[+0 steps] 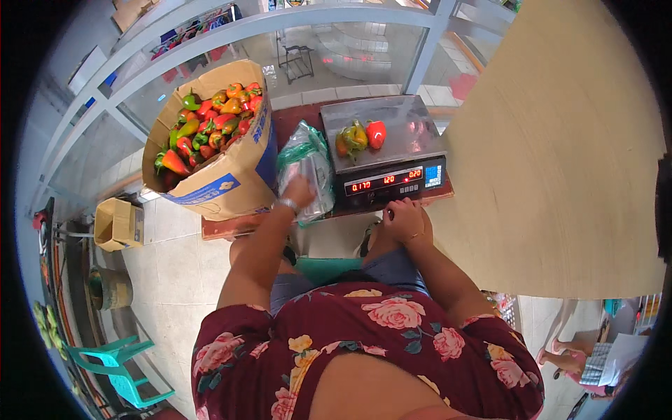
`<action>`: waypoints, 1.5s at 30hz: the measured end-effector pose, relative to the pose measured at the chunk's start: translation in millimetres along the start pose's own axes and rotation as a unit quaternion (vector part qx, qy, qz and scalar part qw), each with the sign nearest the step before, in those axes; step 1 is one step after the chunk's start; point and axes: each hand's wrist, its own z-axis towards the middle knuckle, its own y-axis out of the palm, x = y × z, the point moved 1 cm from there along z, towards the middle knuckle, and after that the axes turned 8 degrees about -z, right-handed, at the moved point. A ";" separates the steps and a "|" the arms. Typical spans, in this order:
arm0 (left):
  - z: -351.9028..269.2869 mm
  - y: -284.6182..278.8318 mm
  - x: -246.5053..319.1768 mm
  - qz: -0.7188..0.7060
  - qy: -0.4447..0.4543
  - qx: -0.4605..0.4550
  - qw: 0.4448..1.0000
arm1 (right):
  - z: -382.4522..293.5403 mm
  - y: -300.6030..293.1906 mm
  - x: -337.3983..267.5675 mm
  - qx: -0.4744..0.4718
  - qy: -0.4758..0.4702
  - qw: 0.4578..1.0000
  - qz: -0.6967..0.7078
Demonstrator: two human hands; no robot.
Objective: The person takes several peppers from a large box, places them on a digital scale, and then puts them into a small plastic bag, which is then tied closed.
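My left hand [300, 192], slightly blurred, is on a pile of clear plastic bags with green edges [305, 152]. Its fingertips are turned away, so a grip on a bag is not plain. Loosely curled, my right hand [403, 219] rests by my knee at the front edge of a digital scale [391, 181]. On the scale's metal plate [404, 118] lie a red pepper [376, 134] and some green-orange peppers [353, 138]. The scale's red digits are lit. Left of the bags stands an open cardboard box [231, 184] full of red, orange and green peppers [210, 123].
The box, bags and scale share a low reddish-brown table [220, 229]. A wooden panel [546, 157] rises at right, and a glazed metal-framed partition [336, 22] stands beyond. To the left are a small cardboard box [119, 224] and a green plastic chair [118, 367]. Another person [593, 362] is at lower right.
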 end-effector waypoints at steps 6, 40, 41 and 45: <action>-58.0 64.0 -49.0 0.175 0.028 0.169 0.970 | 0.6 -2.8 -7.0 0.007 -0.019 1.000 -0.016; -99.9 -90.8 59.9 -0.177 0.194 0.351 0.899 | -4.3 -34.4 -8.8 -0.127 0.055 0.983 0.122; -105.4 -94.7 71.8 -0.085 0.199 0.323 0.921 | 0.8 -34.5 -11.6 -0.148 0.055 0.967 0.202; -118.6 -92.9 96.4 -0.036 0.235 0.330 0.913 | 21.7 -38.2 -64.5 -0.137 -0.116 0.903 0.391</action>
